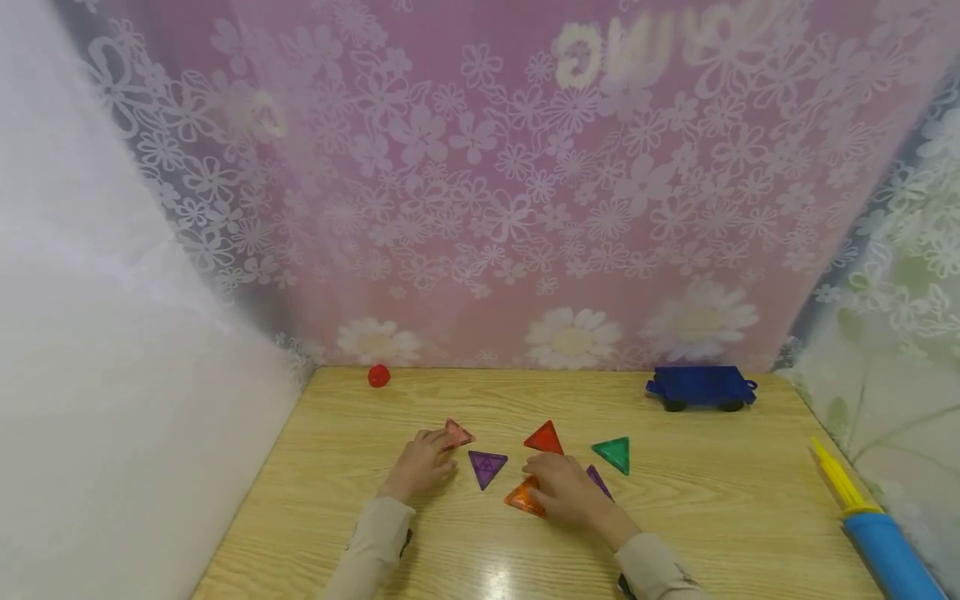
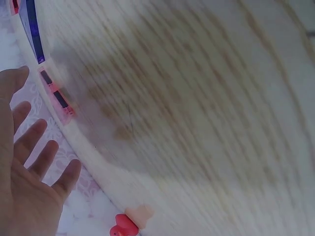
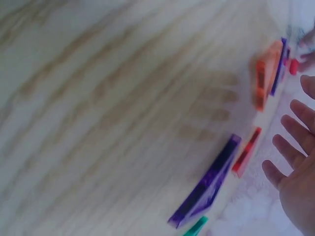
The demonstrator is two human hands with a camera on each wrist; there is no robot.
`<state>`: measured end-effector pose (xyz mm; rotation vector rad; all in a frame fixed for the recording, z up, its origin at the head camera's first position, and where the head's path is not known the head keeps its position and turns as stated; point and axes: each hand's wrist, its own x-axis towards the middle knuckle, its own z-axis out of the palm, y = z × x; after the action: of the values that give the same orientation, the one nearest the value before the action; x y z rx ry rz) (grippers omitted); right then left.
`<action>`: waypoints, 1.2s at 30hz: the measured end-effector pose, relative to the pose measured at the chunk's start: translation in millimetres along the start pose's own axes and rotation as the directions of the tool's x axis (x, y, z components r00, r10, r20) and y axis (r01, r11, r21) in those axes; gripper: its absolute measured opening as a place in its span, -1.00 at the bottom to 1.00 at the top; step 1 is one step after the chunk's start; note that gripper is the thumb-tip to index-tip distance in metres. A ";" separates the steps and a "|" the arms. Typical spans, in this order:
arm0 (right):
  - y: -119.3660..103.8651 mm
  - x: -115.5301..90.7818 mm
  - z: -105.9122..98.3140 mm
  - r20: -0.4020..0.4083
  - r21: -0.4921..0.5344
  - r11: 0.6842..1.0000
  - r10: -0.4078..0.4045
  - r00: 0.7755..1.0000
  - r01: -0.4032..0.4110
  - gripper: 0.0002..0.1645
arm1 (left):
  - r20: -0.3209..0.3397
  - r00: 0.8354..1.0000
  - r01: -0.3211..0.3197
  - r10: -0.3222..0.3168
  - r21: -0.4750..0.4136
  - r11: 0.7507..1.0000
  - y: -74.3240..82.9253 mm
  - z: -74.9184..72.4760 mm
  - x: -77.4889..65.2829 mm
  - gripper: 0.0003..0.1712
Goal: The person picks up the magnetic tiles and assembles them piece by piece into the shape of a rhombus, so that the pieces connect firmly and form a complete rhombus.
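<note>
Several translucent triangular tiles lie flat on the wooden table. My left hand (image 1: 421,465) is over the table with its fingertips at the edge of a pink triangle (image 1: 458,434); in the left wrist view its fingers (image 2: 40,142) are spread. Beside it lies a purple triangle (image 1: 487,467). My right hand (image 1: 564,483) hovers over an orange triangle (image 1: 522,497) and partly hides it; in the right wrist view the fingers (image 3: 295,129) are extended and loose. A red triangle (image 1: 545,437) sits just beyond that hand, and a second purple triangle (image 1: 597,479) shows behind it. Further right is a green triangle (image 1: 613,454).
At the back left stands a small red toy (image 1: 378,376), duck-like in the left wrist view. A blue wheeled toy wagon (image 1: 697,387) is by the back wall. A blue and yellow pump (image 1: 877,525) lies along the right edge. Walls enclose the table (image 1: 300,533) on three sides.
</note>
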<state>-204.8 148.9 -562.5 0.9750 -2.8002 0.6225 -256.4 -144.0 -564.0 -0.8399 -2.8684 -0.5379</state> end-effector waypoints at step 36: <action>-29.3 22.2 29.1 0.153 -0.054 0.998 0.050 0.987 -0.042 -0.39 | 0.119 0.977 0.183 -0.175 -0.067 0.981 2.7 9.0 -6.6 -0.40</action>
<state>-203.4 103.4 -573.7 0.9921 -2.9655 0.4992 -249.4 -142.0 -572.9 -0.6444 -3.0644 -0.6452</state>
